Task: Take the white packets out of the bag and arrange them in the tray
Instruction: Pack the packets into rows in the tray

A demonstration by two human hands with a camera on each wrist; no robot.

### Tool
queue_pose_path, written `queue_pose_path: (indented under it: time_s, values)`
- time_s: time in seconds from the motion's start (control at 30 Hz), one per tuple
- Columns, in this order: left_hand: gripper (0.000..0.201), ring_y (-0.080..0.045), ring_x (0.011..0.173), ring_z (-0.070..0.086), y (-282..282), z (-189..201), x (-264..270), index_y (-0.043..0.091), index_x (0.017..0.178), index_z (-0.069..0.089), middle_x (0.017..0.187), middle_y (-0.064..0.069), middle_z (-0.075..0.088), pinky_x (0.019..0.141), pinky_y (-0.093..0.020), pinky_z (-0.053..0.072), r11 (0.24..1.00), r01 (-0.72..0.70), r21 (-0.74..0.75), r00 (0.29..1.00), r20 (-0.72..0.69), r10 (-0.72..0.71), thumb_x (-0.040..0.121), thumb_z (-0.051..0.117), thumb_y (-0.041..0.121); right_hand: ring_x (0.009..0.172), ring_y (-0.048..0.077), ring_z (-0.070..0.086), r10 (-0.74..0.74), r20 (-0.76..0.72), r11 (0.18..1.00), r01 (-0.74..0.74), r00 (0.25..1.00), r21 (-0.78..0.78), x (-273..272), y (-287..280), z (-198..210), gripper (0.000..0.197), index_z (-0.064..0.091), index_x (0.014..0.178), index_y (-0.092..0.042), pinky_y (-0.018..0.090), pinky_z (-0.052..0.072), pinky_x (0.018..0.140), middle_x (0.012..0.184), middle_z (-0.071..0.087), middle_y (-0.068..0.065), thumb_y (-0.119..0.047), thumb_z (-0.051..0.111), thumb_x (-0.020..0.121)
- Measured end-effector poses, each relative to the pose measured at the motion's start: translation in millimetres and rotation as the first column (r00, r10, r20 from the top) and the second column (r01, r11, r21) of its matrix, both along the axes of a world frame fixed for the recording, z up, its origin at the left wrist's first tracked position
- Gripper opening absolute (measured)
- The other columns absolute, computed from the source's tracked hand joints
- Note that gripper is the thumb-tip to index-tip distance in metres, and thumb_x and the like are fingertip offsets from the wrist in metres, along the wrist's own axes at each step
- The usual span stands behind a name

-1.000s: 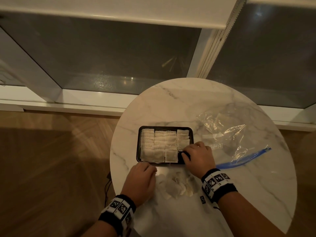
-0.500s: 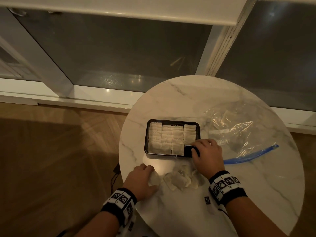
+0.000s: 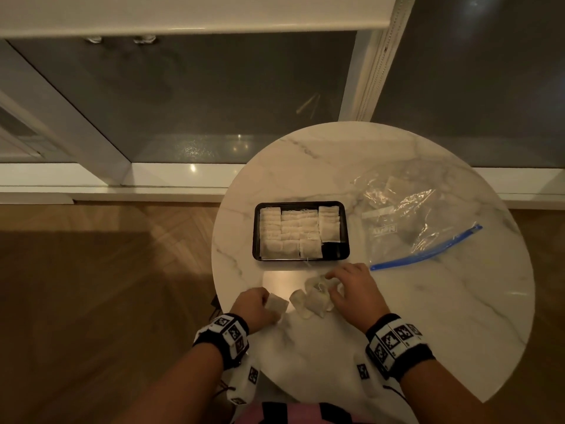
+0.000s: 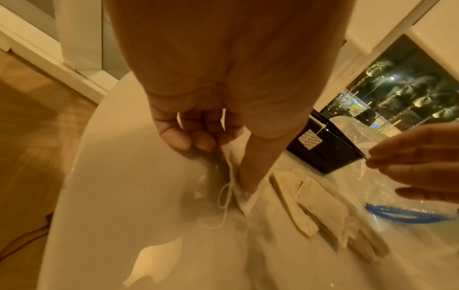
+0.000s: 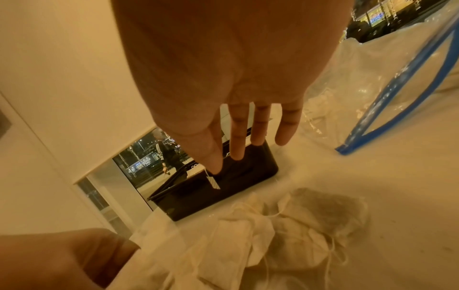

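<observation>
The left hand (image 3: 255,307) pinches one packet (image 3: 276,303) between thumb and curled fingers at the table's (image 3: 458,301) near edge; its string dangles in the left wrist view, and how much of the packet sits inside the palm is hidden. The right hand (image 3: 354,289) hovers over the loose pile (image 3: 315,298), fingers straight and spread, holding nothing. The tray (image 3: 346,231) is nearly full of packets, its near right corner bare. The bag (image 3: 409,221) lies right of the tray; its contents are hard to make out through glare.
</observation>
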State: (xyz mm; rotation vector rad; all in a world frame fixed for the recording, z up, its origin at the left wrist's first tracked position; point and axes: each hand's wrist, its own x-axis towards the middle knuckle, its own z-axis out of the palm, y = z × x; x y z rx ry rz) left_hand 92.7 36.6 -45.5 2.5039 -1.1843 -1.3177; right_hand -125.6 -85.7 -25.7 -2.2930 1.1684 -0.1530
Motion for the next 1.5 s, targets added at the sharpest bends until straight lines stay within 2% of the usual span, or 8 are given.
queue_pose_path:
  time_s: [0.2,0.5,0.67,0.9,1.07,1.23,1.37,1.5]
  values:
    - [0.018,-0.014,0.07,0.071,-6,25,-10,0.015,0.088,0.071,0.078,-0.003,0.073,0.067,-0.031,0.059,0.961,-0.224,-0.16,0.962,-0.191,0.193,0.078,0.083,0.025,0.084,0.003,0.06,-0.094,0.145,0.957,0.049,0.985,0.286,-2,3,18,0.014,0.071,0.1,-0.025,0.024,0.051,0.078,0.09,0.068,-0.012,-0.033,0.069,0.088]
    - [0.022,-0.018,0.08,0.07,-45,101,-54,0.005,0.101,0.075,0.09,-0.013,0.075,0.074,-0.027,0.057,0.735,-0.645,-0.209,0.596,-0.74,0.312,0.1,0.057,0.019,0.067,0.012,0.068,-0.395,0.411,0.794,0.081,0.822,0.602,9,-6,57,0.001,0.073,0.088,-0.018,0.023,0.054,0.062,0.077,0.073,0.002,-0.019,0.072,0.088]
    - [0.015,-0.012,0.073,0.067,-54,107,-61,0.011,0.099,0.075,0.086,-0.006,0.075,0.066,-0.025,0.054,0.694,-0.632,-0.346,0.702,-0.635,0.323,0.092,0.069,0.023,0.067,0.015,0.069,-0.495,0.439,0.759,0.127,0.75,0.638,0,-16,67,0.004,0.073,0.086,-0.017,0.024,0.054,0.061,0.075,0.074,0.004,-0.018,0.076,0.085]
    - [0.013,-0.013,0.074,0.069,-54,103,-68,0.014,0.097,0.073,0.088,-0.005,0.076,0.065,-0.025,0.054,0.649,-0.684,-0.331,0.675,-0.626,0.392,0.089,0.072,0.023,0.063,0.013,0.067,-0.482,0.388,0.739,0.126,0.785,0.662,-13,-23,78,0.007,0.072,0.082,-0.016,0.023,0.05,0.056,0.074,0.074,0.005,-0.019,0.078,0.083]
    - [0.017,-0.017,0.084,0.066,-57,88,-57,0.016,0.101,0.07,0.097,-0.003,0.072,0.063,-0.021,0.046,0.652,-0.7,-0.292,0.674,-0.573,0.467,0.1,0.057,0.028,0.086,0.003,0.06,-0.56,0.365,0.828,0.491,0.744,0.272,-17,-52,74,0.008,0.071,0.078,-0.026,0.022,0.044,0.074,0.087,0.069,-0.012,-0.025,0.077,0.084]
    - [0.017,-0.019,0.086,0.066,-63,67,-40,0.017,0.094,0.071,0.09,0.0,0.071,0.073,-0.026,0.05,0.716,-0.588,-0.376,0.794,-0.438,0.421,0.098,0.059,0.028,0.08,0.002,0.064,-0.257,0.195,0.948,0.208,0.947,0.243,2,-71,68,0.011,0.07,0.076,-0.027,0.021,0.048,0.074,0.079,0.069,-0.013,-0.022,0.075,0.085]
    - [0.015,-0.006,0.09,0.062,-72,54,-33,0.023,0.101,0.071,0.095,0.01,0.069,0.083,-0.024,0.052,0.851,-0.173,-0.495,0.985,-0.085,0.151,0.097,0.058,0.029,0.08,0.008,0.063,-0.249,0.097,0.958,0.231,0.964,0.17,16,-91,58,0.012,0.071,0.098,-0.023,0.024,0.048,0.074,0.086,0.069,-0.006,-0.016,0.068,0.09]
    - [0.023,-0.014,0.104,0.056,-86,37,-32,0.028,0.11,0.069,0.107,0.009,0.067,0.091,-0.033,0.047,0.86,0.246,-0.448,0.952,0.28,-0.126,0.093,0.056,0.035,0.088,0.016,0.064,-0.157,-0.109,0.987,0.161,0.982,0.031,30,-105,45,0.018,0.071,0.108,-0.031,0.031,0.052,0.079,0.097,0.067,-0.003,-0.026,0.062,0.093]
